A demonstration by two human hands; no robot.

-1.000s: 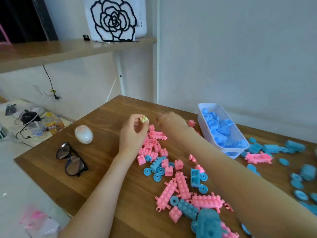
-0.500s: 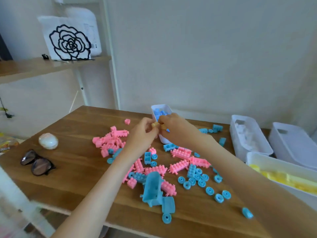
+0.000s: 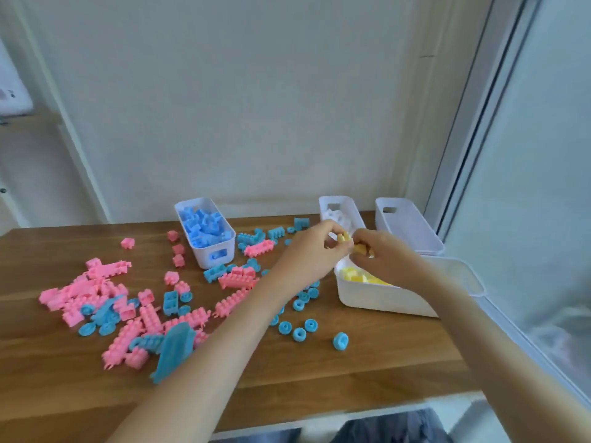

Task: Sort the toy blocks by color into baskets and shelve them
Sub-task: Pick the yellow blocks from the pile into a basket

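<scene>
Pinching a small yellow block (image 3: 347, 238) between fingertips, the left hand (image 3: 315, 251) and right hand (image 3: 385, 262) meet just above the yellow basket (image 3: 377, 298). The block's long axis is too blurred to tell. Left of that basket, pink blocks (image 3: 96, 292) and blue blocks (image 3: 299, 334) litter the wooden table (image 3: 367, 372) below a pale wall (image 3: 256, 107).

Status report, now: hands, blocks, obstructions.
Left hand, right hand both pinching yellow blocks. Held over yellow basket, not dropped yet. Nothing blocking the drop; pink blocks, blue blocks loose on table.
</scene>
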